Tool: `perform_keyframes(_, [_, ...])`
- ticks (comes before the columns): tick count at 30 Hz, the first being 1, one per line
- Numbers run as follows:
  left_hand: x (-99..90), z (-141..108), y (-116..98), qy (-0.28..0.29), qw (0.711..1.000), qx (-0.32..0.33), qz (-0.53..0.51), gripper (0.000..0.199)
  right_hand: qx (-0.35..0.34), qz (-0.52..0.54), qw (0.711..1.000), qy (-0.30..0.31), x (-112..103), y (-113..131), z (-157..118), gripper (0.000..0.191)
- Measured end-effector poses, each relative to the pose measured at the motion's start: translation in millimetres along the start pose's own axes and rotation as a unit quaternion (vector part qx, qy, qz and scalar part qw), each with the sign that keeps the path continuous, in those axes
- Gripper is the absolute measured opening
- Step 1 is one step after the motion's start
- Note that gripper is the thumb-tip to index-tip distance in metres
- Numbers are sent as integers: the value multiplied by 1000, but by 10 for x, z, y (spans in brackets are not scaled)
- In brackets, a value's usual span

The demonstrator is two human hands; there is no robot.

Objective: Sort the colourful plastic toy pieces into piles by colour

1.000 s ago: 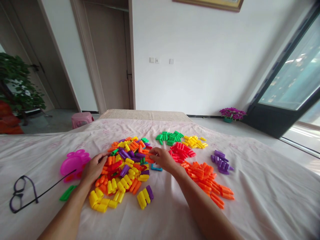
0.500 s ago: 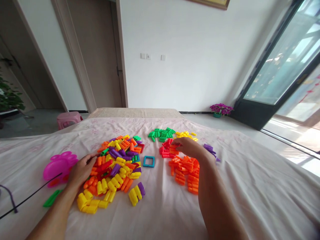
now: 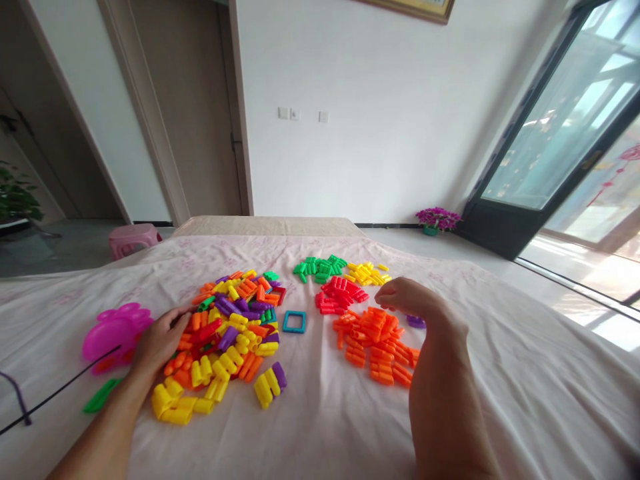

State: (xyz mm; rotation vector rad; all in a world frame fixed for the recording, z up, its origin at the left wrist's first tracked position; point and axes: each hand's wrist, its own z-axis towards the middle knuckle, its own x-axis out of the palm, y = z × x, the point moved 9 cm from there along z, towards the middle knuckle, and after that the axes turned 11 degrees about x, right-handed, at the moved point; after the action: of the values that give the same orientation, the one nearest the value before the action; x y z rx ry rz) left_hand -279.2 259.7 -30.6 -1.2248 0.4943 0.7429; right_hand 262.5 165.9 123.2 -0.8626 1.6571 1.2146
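At the left edge of a mixed pile of plastic pieces rests my left hand, thumb and fingers apart, holding nothing that shows. My right hand hovers just right of the red pieces and above the orange pile. Its fingers curl downward, and what they hold, if anything, is hidden. Yellow pieces and green pieces lie farther back. Purple pieces show partly behind my right forearm.
A teal square frame lies between the piles. On the left are a pink paw-shaped tray, a green piece and a thin black rod. A patterned cloth covers the surface.
My right hand has moved right, away from the red pieces, uncovering more red and yellow pieces while its arm hides more purple ones. My left hand stays beside the mixed pile.
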Motion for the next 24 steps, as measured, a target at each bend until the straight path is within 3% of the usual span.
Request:
perform_keyframes(3, [3, -7, 3, -1, 1000, -8, 0, 43, -19, -27, 999, -10, -25, 124, -53, 16])
perform_keyframes(6, [-11, -18, -26, -8, 1000, -11, -1, 41, -88, -58, 994, 0, 88, 469, -111, 19])
perform_keyframes(10, [-15, -29, -60, -5, 1000, -10, 6, 41, -205, -69, 974, 74, 493, 1085, -277, 22])
perform_keyframes(14, [-14, -23, -57, -7, 1000, 2, 9, 41, -316, -82, 932, 160, 980, 1597, -574, 27])
perform_keyframes(20, [0, -17, -11, -7, 1000, 9, 9, 41, -373, -129, 903, 169, 1479, 1930, -904, 48])
perform_keyframes(24, [3, -16, -17, -11, 1000, 15, 7, 41, -397, -187, 886, 150, 1719, 2043, -1034, 43])
